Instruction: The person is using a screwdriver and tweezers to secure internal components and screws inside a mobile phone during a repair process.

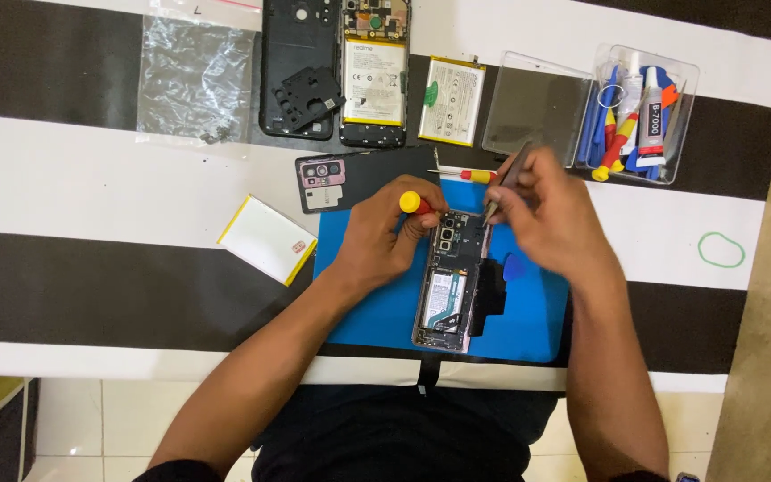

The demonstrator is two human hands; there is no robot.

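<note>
Black-and-white striped table (91, 178) over pale tile floor (136, 419); blue mat (537, 330) carries the opened phone (448, 286). My left hand (381, 236) pinches a screwdriver (414, 203), my right hand (551, 214) grips tweezers (506, 178) at twelve o'clock of it.

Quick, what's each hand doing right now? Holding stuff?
Left hand: closed on a red and yellow screwdriver, tip at the opened phone.
Right hand: closed on metal tweezers, tip at the phone's top edge.

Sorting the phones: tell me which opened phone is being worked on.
The opened phone on the blue mat, between both hands; the other opened phone lies untouched at the table's far edge.
</note>
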